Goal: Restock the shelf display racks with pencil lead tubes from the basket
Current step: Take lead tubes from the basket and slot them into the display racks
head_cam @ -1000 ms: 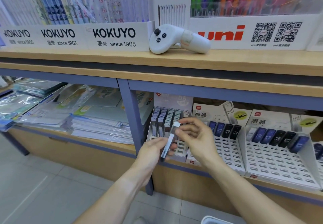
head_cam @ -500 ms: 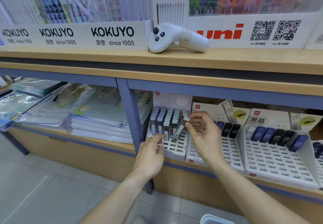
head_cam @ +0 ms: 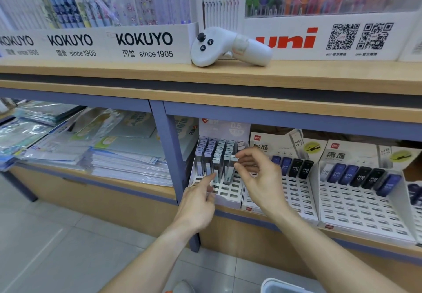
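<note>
1. progress check: the left rack [head_cam: 219, 192] is looking mostly filled at the back, its rear rows packed with pale tubes, while its front rows of slots are sitting bare. so i'd say that one is maybe over halfway.
2. the two racks to the right [head_cam: 290, 192] [head_cam: 360, 203] are lagging a lot, each showing a single row of dark tubes [head_cam: 296, 168] along the top and loads of open slots below. plenty left to do.
3. right hand [head_cam: 258, 174] is pinching the top of a tube [head_cam: 230, 169] between thumb and fingertips, seemingly seating it in the left rack, at about 12 o'clock from the left hand.
4. left hand [head_cam: 198, 203] is holding nothing as far as i can tell, fingers loosely curled with the index pointing at the rack's front slots.
5. the tube is looking slim and clear-greyish with a pale cap, standing nearly upright, tilting slightly.
6. the basket [head_cam: 280, 286] is just peeking in at 6 o'clock, its contents hidden.
</note>
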The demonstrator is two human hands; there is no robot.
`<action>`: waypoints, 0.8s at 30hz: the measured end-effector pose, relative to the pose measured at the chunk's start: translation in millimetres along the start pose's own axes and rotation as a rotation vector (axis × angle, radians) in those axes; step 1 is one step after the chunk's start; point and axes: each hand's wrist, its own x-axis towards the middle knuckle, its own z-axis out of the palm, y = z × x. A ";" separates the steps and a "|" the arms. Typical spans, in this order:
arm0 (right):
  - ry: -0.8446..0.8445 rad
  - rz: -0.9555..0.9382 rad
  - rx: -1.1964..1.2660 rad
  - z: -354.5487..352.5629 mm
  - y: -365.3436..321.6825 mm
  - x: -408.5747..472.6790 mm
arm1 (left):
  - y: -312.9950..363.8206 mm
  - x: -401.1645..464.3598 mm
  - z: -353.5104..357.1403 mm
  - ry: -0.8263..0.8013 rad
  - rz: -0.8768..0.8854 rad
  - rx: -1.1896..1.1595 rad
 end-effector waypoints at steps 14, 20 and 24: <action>-0.078 -0.032 -0.063 8.7 -3.0 -4.8 | -3.3 1.0 0.4 -0.002 0.006 -0.005; -0.094 -0.014 -0.167 16.4 10.9 1.0 | -5.3 1.3 0.7 -0.011 0.007 -0.001; -0.107 -0.039 -0.245 16.4 12.2 2.0 | -6.6 2.7 0.5 -0.012 0.010 0.007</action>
